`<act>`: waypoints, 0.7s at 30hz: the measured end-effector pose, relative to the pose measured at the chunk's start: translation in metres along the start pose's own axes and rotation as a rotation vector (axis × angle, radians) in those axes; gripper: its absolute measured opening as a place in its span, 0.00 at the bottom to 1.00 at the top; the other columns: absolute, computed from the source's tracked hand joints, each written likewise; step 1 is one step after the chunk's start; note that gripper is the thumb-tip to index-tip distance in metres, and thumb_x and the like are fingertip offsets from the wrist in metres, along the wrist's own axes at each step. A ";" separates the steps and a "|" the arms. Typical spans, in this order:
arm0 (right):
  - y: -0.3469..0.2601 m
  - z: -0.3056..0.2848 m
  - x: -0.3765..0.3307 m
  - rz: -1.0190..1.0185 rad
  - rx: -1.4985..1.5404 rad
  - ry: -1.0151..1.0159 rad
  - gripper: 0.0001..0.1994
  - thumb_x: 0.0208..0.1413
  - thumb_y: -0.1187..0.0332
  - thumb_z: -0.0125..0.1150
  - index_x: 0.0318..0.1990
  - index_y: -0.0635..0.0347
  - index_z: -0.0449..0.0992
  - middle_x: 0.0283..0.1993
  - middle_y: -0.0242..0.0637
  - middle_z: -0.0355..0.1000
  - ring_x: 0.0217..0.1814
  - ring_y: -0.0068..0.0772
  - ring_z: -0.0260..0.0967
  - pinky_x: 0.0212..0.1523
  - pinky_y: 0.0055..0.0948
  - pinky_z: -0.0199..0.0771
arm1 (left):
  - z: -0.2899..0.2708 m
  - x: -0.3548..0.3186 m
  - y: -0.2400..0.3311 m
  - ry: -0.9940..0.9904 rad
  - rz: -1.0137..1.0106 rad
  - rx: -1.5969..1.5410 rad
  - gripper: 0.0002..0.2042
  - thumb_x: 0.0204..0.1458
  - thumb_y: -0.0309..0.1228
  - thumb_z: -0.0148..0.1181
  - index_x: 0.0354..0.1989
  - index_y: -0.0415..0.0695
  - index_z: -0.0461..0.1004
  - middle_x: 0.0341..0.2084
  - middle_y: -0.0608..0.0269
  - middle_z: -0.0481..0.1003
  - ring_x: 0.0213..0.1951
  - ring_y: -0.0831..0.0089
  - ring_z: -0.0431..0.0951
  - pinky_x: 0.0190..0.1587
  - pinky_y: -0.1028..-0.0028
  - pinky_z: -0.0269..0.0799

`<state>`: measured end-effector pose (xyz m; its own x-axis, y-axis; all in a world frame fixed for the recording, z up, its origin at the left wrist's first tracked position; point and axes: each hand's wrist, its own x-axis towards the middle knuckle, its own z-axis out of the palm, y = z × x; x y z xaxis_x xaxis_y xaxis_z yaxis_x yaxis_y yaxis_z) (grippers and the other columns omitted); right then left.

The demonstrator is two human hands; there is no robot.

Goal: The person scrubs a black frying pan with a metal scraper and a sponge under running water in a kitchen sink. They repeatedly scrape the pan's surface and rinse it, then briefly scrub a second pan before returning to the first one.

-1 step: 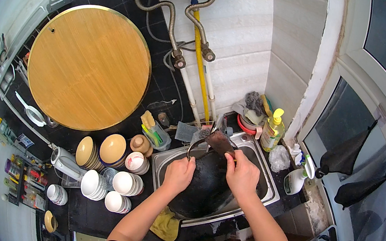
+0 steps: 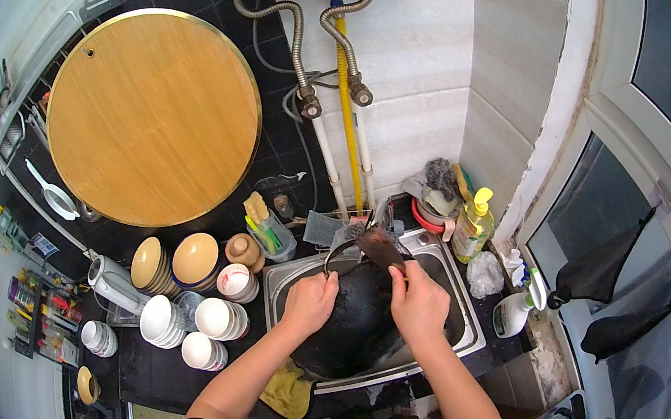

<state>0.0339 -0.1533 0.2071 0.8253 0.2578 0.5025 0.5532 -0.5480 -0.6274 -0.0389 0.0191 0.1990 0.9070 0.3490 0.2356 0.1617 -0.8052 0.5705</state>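
Note:
A large black wok (image 2: 350,319) lies in the steel sink (image 2: 469,327), its dark rounded surface filling most of the basin. At its far left edge, my left hand (image 2: 311,300) is closed on the wok's curved loop handle (image 2: 335,254). My right hand (image 2: 421,306) grips a broad, dark brown, rusty-looking blade (image 2: 381,248) shaped like a cleaver. The blade points left and away, over the wok's far edge; whether it touches the wok there I cannot tell. My fingers cover its handle.
Stacked bowls (image 2: 219,319) crowd the counter left of the sink. A yellow-green cloth (image 2: 288,391) lies at its near-left corner. A soap bottle (image 2: 472,229) and a spray bottle (image 2: 515,310) stand to the right. A large round wooden board (image 2: 155,120) leans at the back left.
The brown blade and my right hand have shifted very slightly left. My left hand keeps its hold on the wok.

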 end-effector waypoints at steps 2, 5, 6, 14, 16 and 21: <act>-0.007 0.003 -0.003 -0.085 0.016 -0.011 0.09 0.53 0.64 0.56 0.27 0.58 0.66 0.22 0.39 0.69 0.22 0.44 0.69 0.21 0.37 0.66 | -0.001 0.000 -0.001 -0.004 -0.011 -0.010 0.18 0.57 0.37 0.43 0.22 0.35 0.68 0.20 0.42 0.72 0.27 0.44 0.72 0.32 0.55 0.67; -0.009 0.001 -0.006 -0.085 0.015 0.016 0.10 0.54 0.64 0.55 0.26 0.58 0.65 0.21 0.39 0.67 0.21 0.42 0.68 0.21 0.36 0.67 | -0.003 -0.001 0.004 0.007 0.027 -0.009 0.18 0.57 0.37 0.43 0.22 0.35 0.69 0.20 0.42 0.71 0.27 0.44 0.72 0.32 0.55 0.66; -0.006 0.000 -0.003 -0.058 0.022 0.035 0.10 0.54 0.64 0.55 0.26 0.58 0.65 0.21 0.39 0.67 0.21 0.42 0.68 0.21 0.36 0.67 | -0.004 -0.002 0.004 0.000 0.020 0.000 0.18 0.57 0.37 0.43 0.22 0.35 0.69 0.20 0.41 0.71 0.27 0.44 0.72 0.31 0.55 0.66; -0.009 0.001 -0.011 -0.072 0.021 0.039 0.09 0.53 0.64 0.56 0.27 0.57 0.67 0.20 0.39 0.68 0.21 0.43 0.68 0.20 0.36 0.66 | -0.001 -0.005 0.004 0.010 0.025 -0.012 0.18 0.57 0.36 0.43 0.21 0.35 0.68 0.20 0.41 0.71 0.27 0.44 0.72 0.31 0.55 0.67; -0.005 -0.004 -0.008 -0.012 0.004 0.047 0.09 0.53 0.64 0.56 0.27 0.57 0.68 0.20 0.39 0.68 0.20 0.43 0.68 0.20 0.36 0.65 | -0.003 -0.006 0.008 -0.009 0.030 -0.005 0.18 0.57 0.36 0.43 0.21 0.35 0.69 0.20 0.41 0.71 0.27 0.44 0.72 0.31 0.55 0.67; -0.019 0.002 -0.022 -0.092 0.040 0.049 0.10 0.52 0.65 0.58 0.24 0.58 0.65 0.18 0.41 0.66 0.20 0.45 0.67 0.20 0.38 0.65 | -0.001 -0.004 0.008 0.001 0.037 0.002 0.18 0.57 0.37 0.43 0.22 0.35 0.69 0.20 0.41 0.71 0.27 0.44 0.72 0.31 0.55 0.67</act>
<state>0.0059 -0.1466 0.2066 0.7648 0.2660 0.5868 0.6313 -0.4914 -0.6000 -0.0416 0.0121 0.2031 0.9118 0.3199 0.2573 0.1293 -0.8186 0.5597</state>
